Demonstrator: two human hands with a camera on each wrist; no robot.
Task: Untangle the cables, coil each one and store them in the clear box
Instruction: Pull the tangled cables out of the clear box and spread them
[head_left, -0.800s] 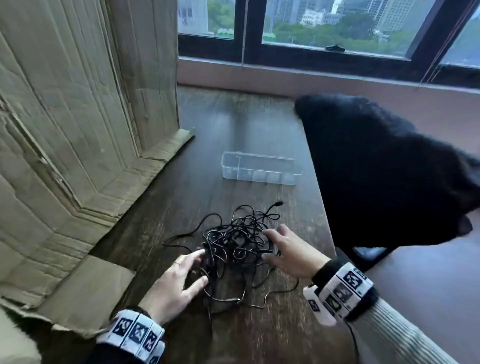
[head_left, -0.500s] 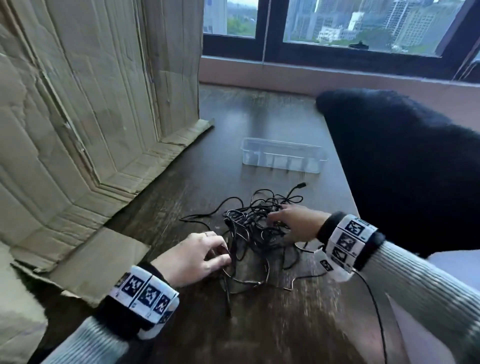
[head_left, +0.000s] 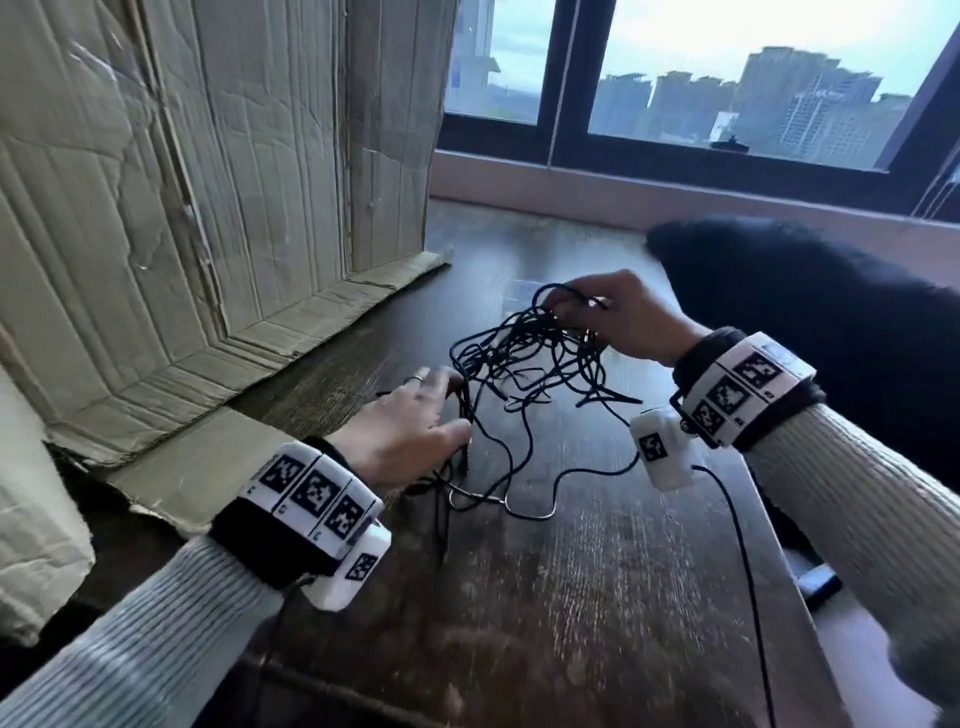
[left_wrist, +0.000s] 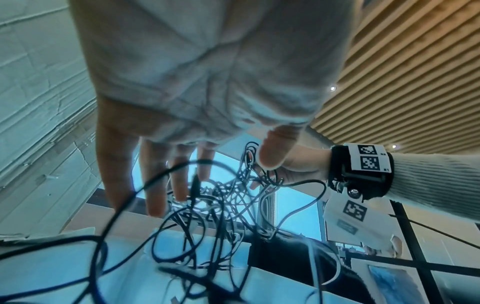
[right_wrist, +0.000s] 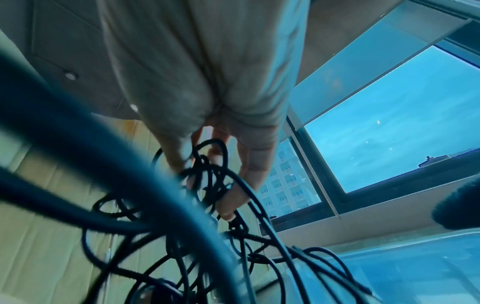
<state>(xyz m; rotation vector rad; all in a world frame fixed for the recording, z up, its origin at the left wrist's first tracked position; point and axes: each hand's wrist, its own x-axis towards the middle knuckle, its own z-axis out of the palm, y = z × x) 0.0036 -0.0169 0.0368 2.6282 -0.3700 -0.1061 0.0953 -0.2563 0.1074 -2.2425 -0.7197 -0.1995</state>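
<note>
A tangle of thin black cables (head_left: 524, 358) hangs above the dark wooden table (head_left: 597, 597), its lower strands trailing on the wood. My right hand (head_left: 613, 317) pinches the top of the tangle and holds it up; in the right wrist view loops wrap round its fingers (right_wrist: 233, 197). My left hand (head_left: 415, 421) is lower and to the left, with straight fingers (left_wrist: 155, 185) spread among the hanging strands (left_wrist: 207, 205), gripping none that I can see. Only a pale sliver of the clear box (head_left: 519, 289) shows behind the tangle.
Flattened cardboard (head_left: 208, 208) stands along the left side, its flap lying on the table. A black fuzzy object (head_left: 831, 338) fills the right edge. The window sill (head_left: 675, 202) runs along the back. A small dark object (head_left: 821, 582) lies beyond the right table edge.
My right hand has gripped the tangle and raised it off the table, stretching the loops out. My left hand's fingers have straightened beside the lower strands.
</note>
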